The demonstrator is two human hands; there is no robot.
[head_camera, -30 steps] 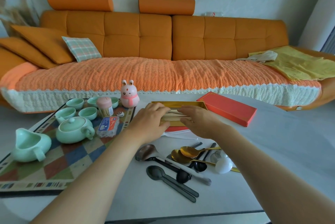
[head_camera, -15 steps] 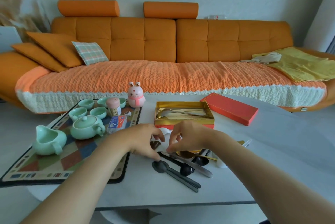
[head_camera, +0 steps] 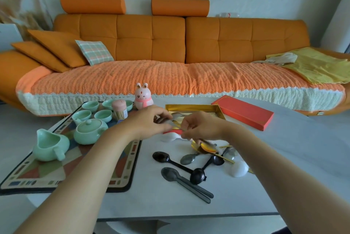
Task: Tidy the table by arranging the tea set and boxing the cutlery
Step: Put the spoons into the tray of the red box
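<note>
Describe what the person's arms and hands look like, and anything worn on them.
Both forearms are bare to the frame edge: no sleeve shows on the left forearm or the right forearm. The left hand and right hand wear no glove; neither wrist carries a watch or bracelet. Fingers too blurred to judge rings.

A pale green tea set [head_camera: 89,131] is pictured on a mat [head_camera: 47,174] patterned in multicoloured geometric blocks and edged in black, beside a pink rabbit figure [head_camera: 143,99]. A gold-lined box [head_camera: 191,106] and its red lid [head_camera: 244,114] are seen on a white table [head_camera: 151,203] with black spoons [head_camera: 162,157], a gold spoon [head_camera: 207,148] and a silver spoon [head_camera: 176,124]. Behind, an orange sofa [head_camera: 170,38] is shown with an orange woven cover [head_camera: 132,78] trimmed in white, a green-and-pink plaid cushion [head_camera: 95,51] and a yellow cloth [head_camera: 318,67].
</note>
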